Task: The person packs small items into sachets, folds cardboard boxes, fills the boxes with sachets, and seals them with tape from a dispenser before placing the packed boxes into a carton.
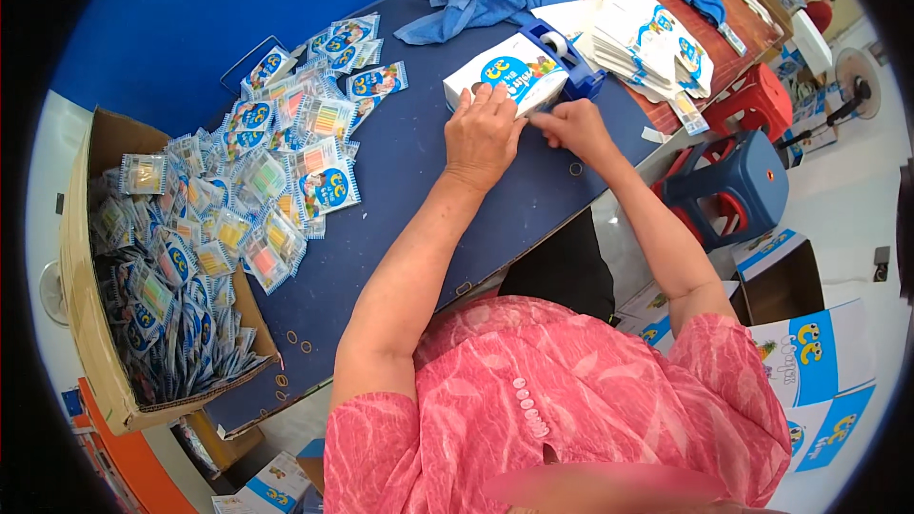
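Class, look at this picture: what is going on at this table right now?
A person in a pink top works at a blue table. The left hand lies flat on a small white and blue box, and the right hand works at the box's near edge. A blue tape dispenser stands just behind. Small candy packets lie heaped to the left, more filling a cardboard carton.

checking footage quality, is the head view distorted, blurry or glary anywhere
Head view: strong fisheye bending, the blue table edge curves and black corners ring the picture; the left hand, right hand and white and blue box look sharp; lighting is even with soft shadows, no strong glare; a smeared patch sits at the bottom edge.
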Available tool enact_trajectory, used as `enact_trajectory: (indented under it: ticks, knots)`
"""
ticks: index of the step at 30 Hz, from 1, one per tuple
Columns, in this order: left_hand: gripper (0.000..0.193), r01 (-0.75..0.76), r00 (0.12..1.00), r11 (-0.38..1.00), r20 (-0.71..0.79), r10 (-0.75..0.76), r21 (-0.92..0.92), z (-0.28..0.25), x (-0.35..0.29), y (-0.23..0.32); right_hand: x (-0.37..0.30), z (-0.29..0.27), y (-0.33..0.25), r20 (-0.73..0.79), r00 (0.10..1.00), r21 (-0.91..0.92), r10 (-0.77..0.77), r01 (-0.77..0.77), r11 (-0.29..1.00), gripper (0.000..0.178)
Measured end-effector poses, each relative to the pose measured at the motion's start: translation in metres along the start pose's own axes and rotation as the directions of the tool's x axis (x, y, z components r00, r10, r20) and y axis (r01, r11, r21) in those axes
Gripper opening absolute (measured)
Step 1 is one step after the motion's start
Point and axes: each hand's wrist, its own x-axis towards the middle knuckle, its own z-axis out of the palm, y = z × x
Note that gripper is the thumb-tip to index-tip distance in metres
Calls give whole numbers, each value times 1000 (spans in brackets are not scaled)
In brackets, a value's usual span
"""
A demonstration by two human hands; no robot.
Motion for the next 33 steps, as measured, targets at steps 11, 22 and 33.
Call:
enact_trajectory:
  ticks: [11,22,33]
  knots:
    - [36,66,997,996,51,-62,-68,-7,11,2,64,-24,-41,-251,778,-595,-576,346,726,38]
    - [82,420,803,904,428,-414,86,-27,48,-17,37,2,-25,-402,712,-326,-576,476,817,26]
    - [98,889,429,379,178,-886,-255,-386,-235,63,-41,119,-108,95,607,248,-789,753,610,19]
